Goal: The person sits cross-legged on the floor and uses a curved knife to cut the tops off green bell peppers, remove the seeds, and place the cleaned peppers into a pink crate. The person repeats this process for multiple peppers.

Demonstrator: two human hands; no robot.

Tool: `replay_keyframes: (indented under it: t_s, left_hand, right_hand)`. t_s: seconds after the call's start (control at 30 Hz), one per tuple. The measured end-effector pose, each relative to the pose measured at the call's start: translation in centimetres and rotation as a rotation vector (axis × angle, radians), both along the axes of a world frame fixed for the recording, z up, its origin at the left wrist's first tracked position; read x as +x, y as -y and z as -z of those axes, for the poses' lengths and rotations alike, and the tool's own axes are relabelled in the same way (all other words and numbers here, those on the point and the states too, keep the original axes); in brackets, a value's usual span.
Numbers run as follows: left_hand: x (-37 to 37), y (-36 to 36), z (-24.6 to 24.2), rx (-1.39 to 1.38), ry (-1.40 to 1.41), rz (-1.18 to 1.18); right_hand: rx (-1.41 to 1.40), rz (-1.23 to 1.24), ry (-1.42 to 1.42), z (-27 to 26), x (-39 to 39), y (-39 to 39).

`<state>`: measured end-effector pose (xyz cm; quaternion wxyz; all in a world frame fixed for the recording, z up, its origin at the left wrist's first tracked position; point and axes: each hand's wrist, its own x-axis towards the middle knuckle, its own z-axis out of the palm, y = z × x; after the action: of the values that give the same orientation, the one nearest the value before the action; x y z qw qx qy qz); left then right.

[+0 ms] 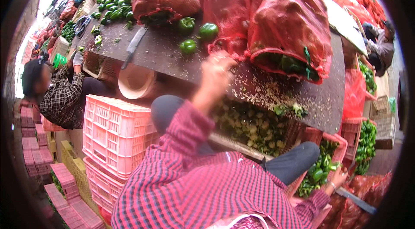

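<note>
My left hand (216, 71), blurred, is at the tabletop edge near the gathered mouth of the middle red mesh sack (235, 8). Whether its fingers grip the netting is unclear. Three whole green bell peppers lie just beyond it, one of them a shiny pepper (208, 31). To its right, another mesh sack (291, 31) has a wide mouth with dark green peppers inside. My right hand (338, 177) is low at the right, beside a pink crate (340, 141) of cut green peppers (316, 174). What it holds is too small to tell.
A knife (134, 45) lies at the table edge, its handle overhanging. Under the table a crate holds pepper cores (253, 128). Stacked pink crates (116, 135) stand at my left. A co-worker in a checked shirt (61, 92) sits beyond them; another person (384, 47) is at the right.
</note>
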<state>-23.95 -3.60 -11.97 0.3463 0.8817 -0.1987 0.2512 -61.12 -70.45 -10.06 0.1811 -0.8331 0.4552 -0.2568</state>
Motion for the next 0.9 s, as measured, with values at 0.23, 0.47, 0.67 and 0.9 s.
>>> replay_keyframes:
  t_s: [0.23, 0.47, 0.67, 0.9]
  left_hand:
    - [10.5, -12.7, 3.7, 0.099, -0.524, -0.439]
    - [0.1, 2.9, 7.5, -0.214, -0.348, 0.012]
    - [-0.5, 3.0, 7.3, -0.291, -0.468, 0.088]
    - [0.2, 4.0, 6.0, -0.332, -0.694, 0.145]
  right_hand:
    - [0.747, -0.091, 0.419, 4.4, 9.2, -13.7]
    - [1.028, -0.72, 0.144, 5.7, 23.1, -37.9]
    - [0.79, -0.877, -0.027, 6.3, 27.3, -43.0]
    - [0.843, -0.834, 0.009, 7.7, 30.4, -43.6]
